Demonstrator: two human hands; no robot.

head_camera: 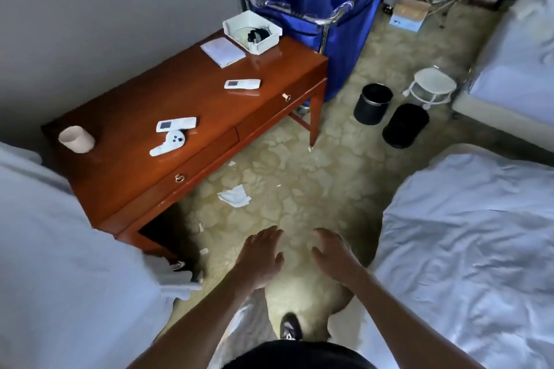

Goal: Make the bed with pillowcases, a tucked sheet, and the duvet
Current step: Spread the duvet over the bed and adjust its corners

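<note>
Both forearms are reaching out ahead of me over the patterned carpet (pixel 299 183), and my grip is empty on both sides. My left hand (pixel 260 260) is hanging palm down with the fingers spread and relaxed, touching nothing. My right hand (pixel 332 255) is hovering just beside it, fingers loosely curled but wide apart, holding nothing either. One shoe (pixel 290 326) is showing below them on the floor.

To my right the bed (pixel 467 249) is lying under rumpled white linen, well clear of both hands. White bedding (pixel 60 263) is bulking up on my left too, close against the wooden desk. On its tabletop (pixel 144 189) a pale cup (pixel 76 138), two white remotes (pixel 176 124) (pixel 242 84), a white controller (pixel 168 143), a notepad (pixel 222 51) and a white tray (pixel 252 31) are sitting apart from one another. Beyond the desk a blue laundry cart (pixel 323 6) is standing, with two black bins (pixel 373 103) (pixel 405 125) on the carpet near a second bed (pixel 515 69). Scraps of paper (pixel 234 195) are lying on the floor in front of me.
</note>
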